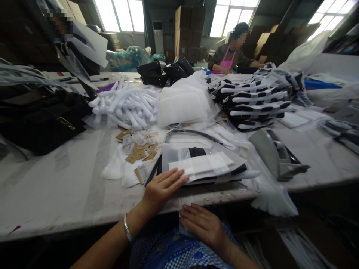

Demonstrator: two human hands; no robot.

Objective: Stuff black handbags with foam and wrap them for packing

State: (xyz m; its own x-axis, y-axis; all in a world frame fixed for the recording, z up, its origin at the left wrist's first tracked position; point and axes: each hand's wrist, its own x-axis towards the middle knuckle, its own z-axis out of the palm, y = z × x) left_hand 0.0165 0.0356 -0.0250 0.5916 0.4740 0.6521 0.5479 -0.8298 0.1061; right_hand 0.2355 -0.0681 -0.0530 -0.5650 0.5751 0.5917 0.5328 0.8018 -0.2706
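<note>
Room: windows (120, 15) and cartons (189, 31) at the back; a co-worker (231, 56) in pink across the table (67, 186).
Bag (198, 152): lies near the front edge, partly under a white wrap (207, 166), its handle (193, 131) arching behind.
Left hand (162, 186): open, fingers extended on the wrap's near end.
Right hand (203, 226): fingers straight, below the edge, over a pale strip (182, 226); cannot tell whether it grips it.
Tags (140, 149): left of the bag, before white tubes (126, 106).
Dispenser (266, 153): right of the bag.
</note>
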